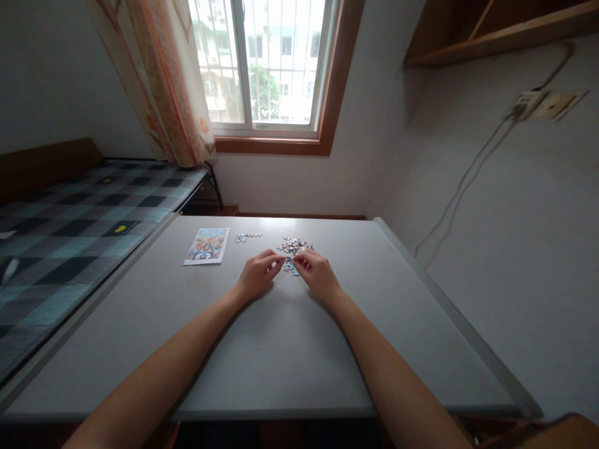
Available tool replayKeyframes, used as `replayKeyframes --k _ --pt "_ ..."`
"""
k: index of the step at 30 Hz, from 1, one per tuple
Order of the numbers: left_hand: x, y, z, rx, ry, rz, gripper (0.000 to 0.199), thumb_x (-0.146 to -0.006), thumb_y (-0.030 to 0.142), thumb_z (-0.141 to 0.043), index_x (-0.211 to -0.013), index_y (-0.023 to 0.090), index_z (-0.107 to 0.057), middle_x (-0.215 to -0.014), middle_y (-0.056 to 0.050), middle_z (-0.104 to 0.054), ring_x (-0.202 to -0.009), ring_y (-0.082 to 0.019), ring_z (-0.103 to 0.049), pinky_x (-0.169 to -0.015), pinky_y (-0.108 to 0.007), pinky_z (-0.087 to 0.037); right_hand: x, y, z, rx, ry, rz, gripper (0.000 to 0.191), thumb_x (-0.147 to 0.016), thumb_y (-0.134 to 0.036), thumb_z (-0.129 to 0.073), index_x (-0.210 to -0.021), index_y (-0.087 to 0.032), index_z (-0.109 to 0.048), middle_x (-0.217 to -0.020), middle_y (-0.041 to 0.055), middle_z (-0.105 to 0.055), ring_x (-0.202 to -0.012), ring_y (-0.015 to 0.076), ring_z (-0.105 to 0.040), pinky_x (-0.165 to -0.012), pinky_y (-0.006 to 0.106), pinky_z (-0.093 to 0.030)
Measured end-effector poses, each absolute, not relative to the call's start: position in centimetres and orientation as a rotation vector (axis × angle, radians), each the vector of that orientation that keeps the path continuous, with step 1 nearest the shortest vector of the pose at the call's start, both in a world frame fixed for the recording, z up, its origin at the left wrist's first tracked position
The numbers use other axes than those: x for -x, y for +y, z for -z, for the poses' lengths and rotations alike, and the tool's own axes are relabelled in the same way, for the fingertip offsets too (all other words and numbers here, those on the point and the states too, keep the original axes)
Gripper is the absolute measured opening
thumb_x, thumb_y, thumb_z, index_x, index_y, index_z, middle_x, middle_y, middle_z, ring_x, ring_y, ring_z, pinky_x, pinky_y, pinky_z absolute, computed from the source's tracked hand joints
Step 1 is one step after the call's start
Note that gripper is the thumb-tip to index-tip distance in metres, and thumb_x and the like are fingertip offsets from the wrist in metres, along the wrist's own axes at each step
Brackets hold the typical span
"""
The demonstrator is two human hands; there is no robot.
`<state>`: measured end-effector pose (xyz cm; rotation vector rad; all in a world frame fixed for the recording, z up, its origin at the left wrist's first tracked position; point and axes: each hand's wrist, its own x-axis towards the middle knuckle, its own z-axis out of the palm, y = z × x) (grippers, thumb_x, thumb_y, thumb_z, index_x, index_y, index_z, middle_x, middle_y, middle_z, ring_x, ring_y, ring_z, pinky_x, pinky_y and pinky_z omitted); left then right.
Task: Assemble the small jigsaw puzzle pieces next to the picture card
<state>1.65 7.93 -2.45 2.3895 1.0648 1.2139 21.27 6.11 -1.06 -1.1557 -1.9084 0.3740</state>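
My left hand [260, 272] and my right hand [317, 271] meet over the middle of the table, fingertips pinched close together. A small jigsaw puzzle piece [288, 259] shows between them, its picture too small to make out. Both hands seem to grip it from either side. Just beyond lies a pile of loose puzzle pieces [296, 245]. A few bluish pieces [292, 269] rest on the table between my hands, partly hidden by the fingers. Farther left, a small group of joined pieces [247, 237] lies flat near a colourful picture sheet [207, 246].
The grey-white table [262, 355] has raised edges at left and right. A bed with a checked cover [116, 193] stands along its left side. A cable [461, 184] hangs from the socket on the right wall. Beyond the table are a window [281, 68] and curtain [163, 81].
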Motion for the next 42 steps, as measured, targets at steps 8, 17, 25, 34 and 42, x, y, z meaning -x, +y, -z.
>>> replayKeyframes --k 8,17,25,34,42 --pt "-1.7 7.94 2.44 -2.384 1.069 -1.215 0.024 -0.094 0.034 -0.051 -0.095 0.02 -0.071 -0.079 -0.002 -0.062 -0.056 -0.007 -0.05 -0.059 -0.02 -0.044 -21.3 6.09 1.13 1.163 -1.923 -0.36 0.01 -0.087 -0.02 -0.058 -0.08 -0.02 -0.065 -0.077 0.002 -0.061 -0.069 0.0141 -0.055 -0.066 0.025 -0.045" --pt "-1.76 7.94 2.49 -2.378 1.079 -1.223 0.025 -0.093 0.035 -0.051 -0.095 0.02 -0.07 -0.081 -0.002 -0.063 -0.056 -0.007 -0.051 -0.058 -0.02 -0.045 -21.23 6.05 0.92 1.162 -1.914 -0.384 0.009 -0.086 -0.019 -0.059 -0.08 -0.019 -0.065 -0.077 0.0018 -0.062 -0.069 0.0141 -0.056 -0.066 0.026 -0.045" --pt "-1.72 7.85 2.34 -2.392 1.098 -1.211 0.023 -0.094 0.034 -0.051 -0.093 0.02 -0.069 -0.083 -0.002 -0.064 -0.056 -0.007 -0.051 -0.06 -0.021 -0.044 -21.19 6.08 0.99 1.167 -1.919 -0.373 0.009 -0.086 -0.02 -0.059 -0.08 -0.02 -0.065 -0.076 0.0017 -0.061 -0.07 0.0145 -0.056 -0.067 0.026 -0.045" --pt "-1.78 7.79 2.3 -2.365 1.107 -1.213 0.022 -0.093 0.034 -0.052 -0.093 0.02 -0.069 -0.084 -0.002 -0.064 -0.057 -0.007 -0.053 -0.059 -0.021 -0.045 -21.14 5.91 0.76 1.167 -1.914 -0.375 0.01 -0.086 -0.019 -0.059 -0.078 -0.02 -0.064 -0.076 0.002 -0.061 -0.07 0.0149 -0.056 -0.066 0.026 -0.044" --pt "-1.69 8.01 2.67 -2.39 1.107 -1.196 0.022 -0.093 0.034 -0.051 -0.093 0.019 -0.068 -0.085 -0.002 -0.063 -0.058 -0.007 -0.053 -0.06 -0.02 -0.044 -21.22 6.08 1.04 1.159 -1.92 -0.372 0.008 -0.086 -0.018 -0.059 -0.079 -0.019 -0.064 -0.075 0.0013 -0.061 -0.069 0.0141 -0.055 -0.066 0.025 -0.044"
